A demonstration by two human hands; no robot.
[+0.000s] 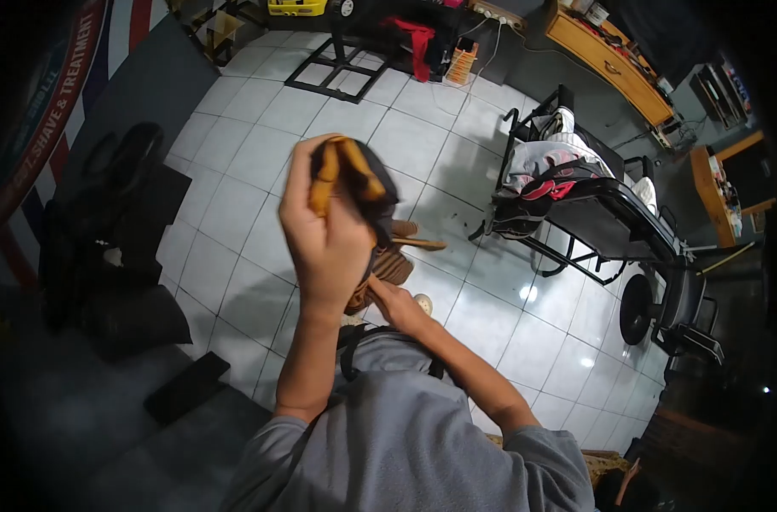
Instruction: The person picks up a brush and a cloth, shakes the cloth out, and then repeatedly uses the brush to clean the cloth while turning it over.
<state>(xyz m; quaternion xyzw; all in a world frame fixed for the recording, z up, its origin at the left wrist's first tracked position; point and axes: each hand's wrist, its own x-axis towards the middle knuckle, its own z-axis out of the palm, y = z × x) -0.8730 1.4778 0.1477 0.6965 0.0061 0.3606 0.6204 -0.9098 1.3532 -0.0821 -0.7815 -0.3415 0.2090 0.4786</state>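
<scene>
My left hand (329, 247) is raised in front of me, its fingers wrapped around a black and orange-brown item (373, 175) that is blurred by motion. Folded orange material shows at its upper end, beside my fingers. Lower down, ribbed brown material (394, 266) with finger-like strips points to the right; I cannot tell what kind of thing it is. My right hand (397, 305) sits below the left, closed at the lower brown part, its fingertips partly hidden.
A black padded bench (610, 213) at right carries clothes and a black-and-red bag (550, 183). A black metal floor frame (337, 70) stands ahead. Wooden drawers (610, 64) line the back right. Dark furniture (115, 230) is at left. Pale floor tiles (260, 162) lie between.
</scene>
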